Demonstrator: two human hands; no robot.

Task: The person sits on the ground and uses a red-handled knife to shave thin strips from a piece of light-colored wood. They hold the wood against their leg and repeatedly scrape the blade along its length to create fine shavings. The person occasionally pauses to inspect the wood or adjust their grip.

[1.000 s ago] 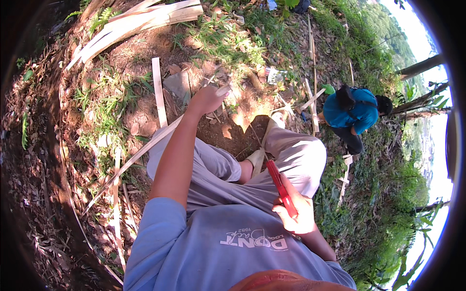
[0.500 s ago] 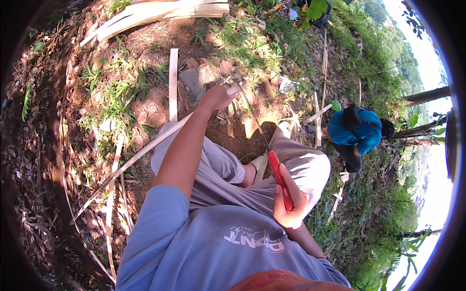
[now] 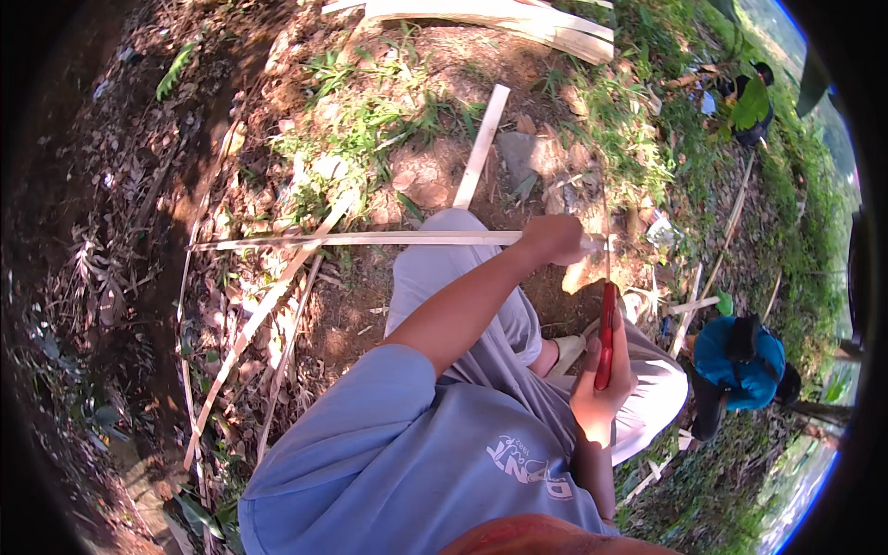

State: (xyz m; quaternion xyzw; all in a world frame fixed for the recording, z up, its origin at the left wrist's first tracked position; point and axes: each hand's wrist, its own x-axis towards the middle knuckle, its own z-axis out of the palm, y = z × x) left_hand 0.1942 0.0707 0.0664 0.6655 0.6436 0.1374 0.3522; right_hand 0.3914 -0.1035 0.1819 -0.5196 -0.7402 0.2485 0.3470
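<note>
My left hand point(image 3: 553, 240) is closed round a long pale strip of split wood or bamboo point(image 3: 407, 238) near its right end. The strip runs left over my bent knee, its far part lying across other strips. In my right hand point(image 3: 603, 393) is a long knife point(image 3: 607, 338) with a red handle, fingers wrapped round it. Its thin blade, seen nearly edge-on, points away from me and passes by the strip's short end just right of my left hand. Whether blade and strip touch, I cannot tell.
A flat pale strip point(image 3: 482, 148) lies beyond my knee, near a grey stone point(image 3: 517, 159). A stack of pale strips point(image 3: 490, 20) lies at the far edge. More strips point(image 3: 262, 319) rest on leaf litter at left. A person in a blue shirt point(image 3: 749, 365) is bent over at right.
My view has turned, so the surroundings sit further right. The held strip now lies level across the view, and the knife has come upright, its blade beside the strip's end.
</note>
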